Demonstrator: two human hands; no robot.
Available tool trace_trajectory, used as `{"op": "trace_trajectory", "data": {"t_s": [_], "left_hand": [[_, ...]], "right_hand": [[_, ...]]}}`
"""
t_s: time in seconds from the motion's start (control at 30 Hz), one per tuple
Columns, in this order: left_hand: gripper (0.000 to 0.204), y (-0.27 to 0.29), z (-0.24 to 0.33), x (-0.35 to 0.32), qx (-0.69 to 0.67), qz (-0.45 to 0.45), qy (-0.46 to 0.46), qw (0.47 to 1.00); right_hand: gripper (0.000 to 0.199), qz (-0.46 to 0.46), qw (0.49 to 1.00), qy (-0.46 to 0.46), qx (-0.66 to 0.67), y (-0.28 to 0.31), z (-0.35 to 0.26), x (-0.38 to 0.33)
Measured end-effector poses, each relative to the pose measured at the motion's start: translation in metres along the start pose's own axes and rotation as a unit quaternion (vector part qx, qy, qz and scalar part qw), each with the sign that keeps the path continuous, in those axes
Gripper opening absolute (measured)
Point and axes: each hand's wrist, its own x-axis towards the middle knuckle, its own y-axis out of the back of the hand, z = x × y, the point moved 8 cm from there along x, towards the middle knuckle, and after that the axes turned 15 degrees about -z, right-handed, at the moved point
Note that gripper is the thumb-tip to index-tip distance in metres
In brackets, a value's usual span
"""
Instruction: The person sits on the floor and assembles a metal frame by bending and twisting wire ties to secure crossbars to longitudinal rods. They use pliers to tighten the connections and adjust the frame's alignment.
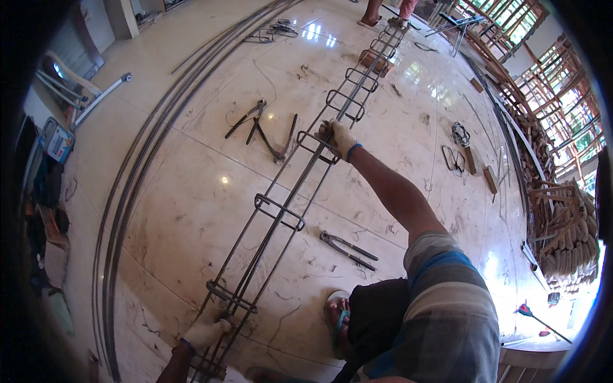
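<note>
Two gloved hands meet a long, narrow cage of grey steel bars and dark rectangular hoops [280, 217], which runs diagonally over the glossy cream tiled floor [179, 217], from below the left hand [205, 333] to well beyond the right hand [341, 137]. Its straight bars run lengthwise, slim and dull, some close together along the middle and others toward the sides. The hoops stand crosswise at intervals, their corners rounded; one sits right by the right hand, another just above the left. The right hand, in a cream glove with a blue cuff, is closed around the bars; the left, in a similar glove, has its fingers curled against the cage's near end, though I cannot tell whether they close on a bar. Dark-handled metal pincers [348, 249] lie below the right hand, and long dark loose steel rods [137, 172] curve past to the left of both hands.
</note>
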Motion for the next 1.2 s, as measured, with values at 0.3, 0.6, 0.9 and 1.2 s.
{"op": "trace_trajectory", "data": {"t_s": [0.3, 0.6, 0.9, 1.2], "left_hand": [[0.04, 0.011, 0.005, -0.009, -0.022, 0.075, 0.013, 0.997], [0.042, 0.01, -0.002, -0.007, -0.032, 0.062, 0.056, 0.996], [0.04, 0.021, -0.019, 0.003, -0.007, 0.085, 0.04, 0.996], [0.041, 0.017, -0.023, 0.009, -0.065, 0.056, 0.054, 0.995]], "right_hand": [[0.021, -0.064, 0.998, -0.013, 0.008, 0.003, 0.0, 0.017], [0.028, -0.044, 0.999, -0.015, -0.017, -0.003, -0.003, 0.009], [0.02, -0.032, 0.998, -0.043, -0.022, 0.0, 0.002, 0.011], [0.018, -0.02, 0.999, -0.032, -0.037, 0.003, 0.001, 0.009]]}}
